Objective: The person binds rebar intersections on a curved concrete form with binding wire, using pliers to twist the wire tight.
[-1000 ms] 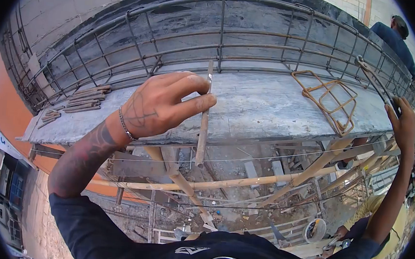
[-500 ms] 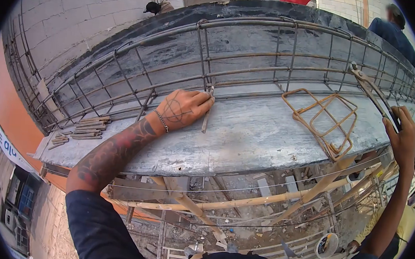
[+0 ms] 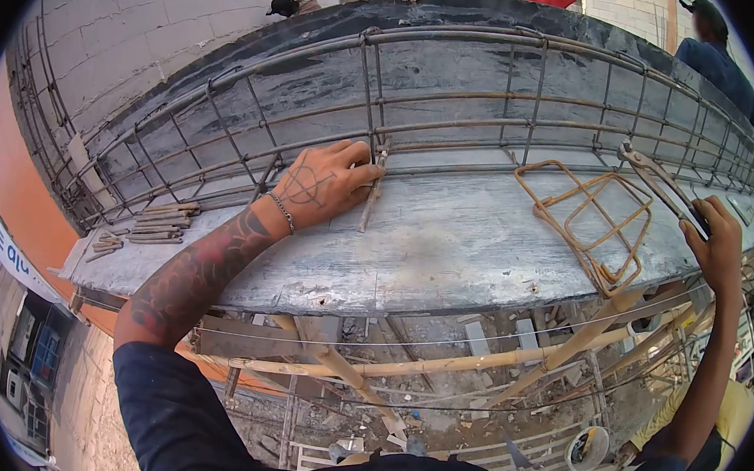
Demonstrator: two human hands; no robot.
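Left hand (image 3: 326, 185), seen in the head view, has thumb and fingers pinched together on a short rod (image 3: 371, 201). The rod is at the foot of a steel cage (image 3: 538, 84), right beside one of its uprights; its upper end is by the lower bars and its other end points toward the near edge of the board (image 3: 445, 276). Whether the rod touches the cage cannot be told.

Right hand (image 3: 716, 243), off to the far side, is closed around the handles of pliers (image 3: 660, 180), whose head points up and away toward the cage. Bent bars (image 3: 605, 284), rusty and overlapping, lie on the board between the two hands, nearer the right. More short rods (image 3: 161, 225) lie in a bunch at the board's left end, with a smaller pile (image 3: 105, 247) just beside them.

Behind the cage stands a dark panel (image 3: 460, 74). Beyond it, at the upper right, is a person in dark blue (image 3: 713, 67). Beneath the board run bamboo poles (image 3: 455, 364), with a bucket (image 3: 589, 449) lower down, near a person in yellow (image 3: 740, 410).
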